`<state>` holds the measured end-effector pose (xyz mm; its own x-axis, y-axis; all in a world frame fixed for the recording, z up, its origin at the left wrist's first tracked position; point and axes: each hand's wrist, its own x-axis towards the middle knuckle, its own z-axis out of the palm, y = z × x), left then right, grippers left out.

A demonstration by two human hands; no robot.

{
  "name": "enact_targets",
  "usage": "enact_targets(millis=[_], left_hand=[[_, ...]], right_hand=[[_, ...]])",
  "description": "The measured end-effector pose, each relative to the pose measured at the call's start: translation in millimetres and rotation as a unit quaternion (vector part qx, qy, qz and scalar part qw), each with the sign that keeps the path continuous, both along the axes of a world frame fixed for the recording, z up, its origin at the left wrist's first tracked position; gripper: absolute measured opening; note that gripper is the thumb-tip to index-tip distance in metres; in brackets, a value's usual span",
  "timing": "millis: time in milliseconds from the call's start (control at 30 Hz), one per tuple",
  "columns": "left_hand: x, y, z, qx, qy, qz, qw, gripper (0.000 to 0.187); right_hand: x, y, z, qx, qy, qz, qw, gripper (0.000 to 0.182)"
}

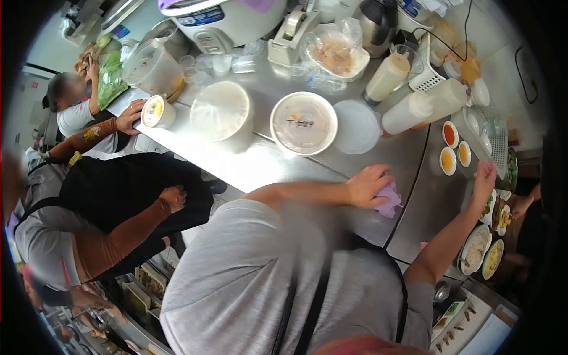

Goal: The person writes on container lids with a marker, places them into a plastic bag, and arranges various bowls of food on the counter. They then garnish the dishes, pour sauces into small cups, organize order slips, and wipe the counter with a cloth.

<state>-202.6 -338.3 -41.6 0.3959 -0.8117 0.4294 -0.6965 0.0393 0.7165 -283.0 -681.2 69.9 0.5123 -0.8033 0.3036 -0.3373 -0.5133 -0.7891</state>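
My left hand (368,187) is closed around a bunched purple cloth (389,200) that rests on the steel counter (331,174). On the right, my right hand (485,176) has its fingers at the near edge of a white perforated basket (499,139), seemingly pinching it. Three small cups of sauce, one a red sauce cup (450,135) and another an orange sauce cup (448,161), stand left of that basket. Nearest the cloth is a round translucent lid (357,127), beside a lidded round tub (303,123) with handwriting on top.
Squeeze bottles (408,112) stand at the back right, near a thermos (377,26). A tall tub (222,115) and a rice cooker (222,23) are farther left. Plates of food (475,248) sit at right. A co-worker's hand (131,116) touches a small tub (157,112).
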Motion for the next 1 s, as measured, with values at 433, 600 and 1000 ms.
enact_targets(millis=[433, 600, 1000], left_hand=[[91.4, 220.2, 130.6, -0.156, -0.064, 0.158, 0.973, 0.049], [145.6, 337.0, 128.2, -0.114, -0.071, 0.396, 0.908, 0.049], [160.1, 391.8, 95.6, 0.047, -0.083, 0.302, 0.949, 0.058]], right_hand=[[85.2, 305.9, -47.1, 0.234, 0.110, 0.247, 0.934, 0.043], [136.2, 365.0, -74.9, 0.298, -0.007, 0.254, 0.920, 0.049], [195.5, 424.1, -91.6, 0.114, -0.027, 0.144, 0.983, 0.044]])
